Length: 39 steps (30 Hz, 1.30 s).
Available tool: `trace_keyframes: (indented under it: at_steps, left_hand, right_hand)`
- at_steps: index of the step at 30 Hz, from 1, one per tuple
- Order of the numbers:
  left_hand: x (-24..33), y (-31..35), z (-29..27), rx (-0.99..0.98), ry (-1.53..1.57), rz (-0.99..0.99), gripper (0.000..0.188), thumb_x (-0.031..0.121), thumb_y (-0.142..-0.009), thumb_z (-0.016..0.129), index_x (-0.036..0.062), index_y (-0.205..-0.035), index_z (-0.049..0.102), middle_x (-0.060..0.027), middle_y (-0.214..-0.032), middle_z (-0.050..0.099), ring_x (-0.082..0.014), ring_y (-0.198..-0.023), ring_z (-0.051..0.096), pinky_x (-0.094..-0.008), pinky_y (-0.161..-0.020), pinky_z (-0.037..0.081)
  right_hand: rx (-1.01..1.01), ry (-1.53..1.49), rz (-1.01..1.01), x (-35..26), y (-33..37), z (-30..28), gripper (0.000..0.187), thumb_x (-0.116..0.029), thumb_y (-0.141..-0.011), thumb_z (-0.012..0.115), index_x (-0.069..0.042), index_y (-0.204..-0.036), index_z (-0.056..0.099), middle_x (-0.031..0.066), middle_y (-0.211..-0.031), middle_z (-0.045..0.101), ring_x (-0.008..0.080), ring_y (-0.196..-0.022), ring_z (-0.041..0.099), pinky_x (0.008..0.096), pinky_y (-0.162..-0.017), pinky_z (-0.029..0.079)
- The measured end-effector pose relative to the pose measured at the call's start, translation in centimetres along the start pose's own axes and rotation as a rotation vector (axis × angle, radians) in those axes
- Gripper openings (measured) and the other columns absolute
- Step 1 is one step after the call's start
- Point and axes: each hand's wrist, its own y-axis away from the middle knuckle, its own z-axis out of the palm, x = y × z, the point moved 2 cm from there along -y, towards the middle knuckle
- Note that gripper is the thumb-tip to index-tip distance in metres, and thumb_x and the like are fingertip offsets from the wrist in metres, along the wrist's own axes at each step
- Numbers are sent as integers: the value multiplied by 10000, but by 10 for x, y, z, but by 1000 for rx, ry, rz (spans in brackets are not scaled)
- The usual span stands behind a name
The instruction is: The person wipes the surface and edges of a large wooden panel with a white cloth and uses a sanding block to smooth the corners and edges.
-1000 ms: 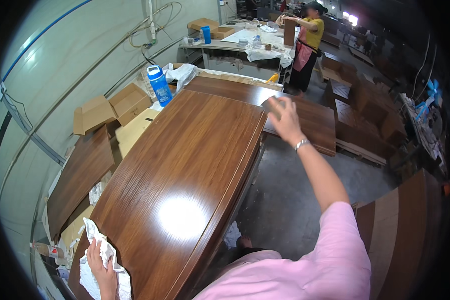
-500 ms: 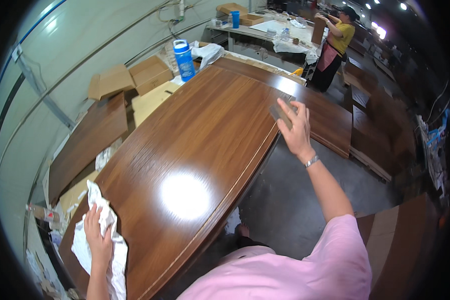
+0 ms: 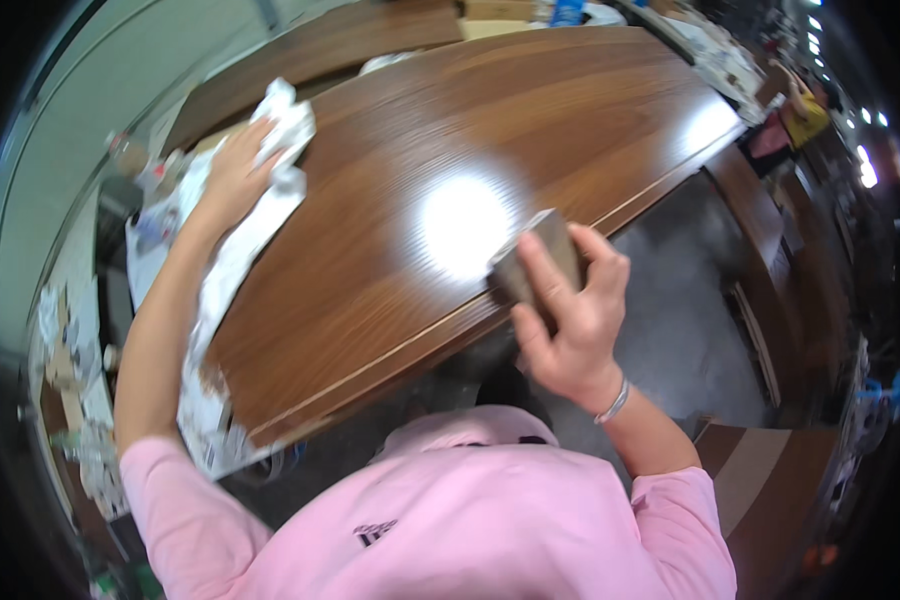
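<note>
A large brown wood-grain panel [image 3: 390, 200] with a grooved front edge lies before me, two bright reflections on its glossy face. My right hand [image 3: 575, 325] grips a grey-brown sanding block [image 3: 540, 265] at the panel's near right edge, fingers across its top; the hand is slightly blurred. On the panel's left end, my left hand [image 3: 238, 175] is closed on a crumpled white cloth [image 3: 292, 125], which trails down along that end beside my forearm.
Another brown board [image 3: 320, 50] lies beyond the panel at the far left. A clear plastic bottle [image 3: 127, 152] stands at left. At far right, a person in a yellow top [image 3: 802, 115] is beside a cluttered table. Brown boards [image 3: 770, 500] lie at lower right.
My view has turned downward and leftward. The right hand has brought the sanding block from the panel's far right corner back along its edge toward me. My left hand stays with the cloth.
</note>
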Motion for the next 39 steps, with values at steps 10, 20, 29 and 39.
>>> trace_keyframes:
  at_steps: [10, 20, 29, 39]
  left_hand:
    - [26, -4, 7, -125, -42, -124, 641, 573, -983, 435, 170, -1482, 457, -69, -1530, 442, -303, -1424, 367, -645, -1149, 241]
    - [52, 15, -18, -28, 239, 67, 471, 451, -922, 627, 88, -1220, 666, -159, -1128, 695, -347, -1109, 620, -520, -979, 447]
    - [175, 16, -107, -56, 1061, 207, 813, 551, -910, 670, 57, -1497, 403, -190, -1430, 517, -305, -1314, 518, -403, -1113, 392]
    - [101, 151, -155, 498, 1127, -243, 661, 141, -837, 744, 35, -1420, 452, -94, -1123, 614, -135, -933, 599, -265, -769, 518]
  right_hand:
    - [-218, -274, -630, -239, 30, 83, 623, -228, -759, 663, -130, -1370, 590, 233, -1314, 504, 318, -1038, 532, 401, -850, 449]
    - [-15, 285, 80, -14, 13, -16, 558, -113, -856, 655, -91, -1406, 565, 176, -1257, 547, 327, -1112, 529, 399, -944, 455]
    - [115, -898, 154, -90, -90, 1, 628, -169, -979, 555, -39, -1547, 320, 117, -1381, 522, 159, -1209, 530, 290, -1031, 403]
    - [-342, -1012, -42, -179, -130, 78, 681, -321, -901, 721, -107, -1489, 453, 164, -1457, 473, 295, -1363, 430, 429, -1113, 370]
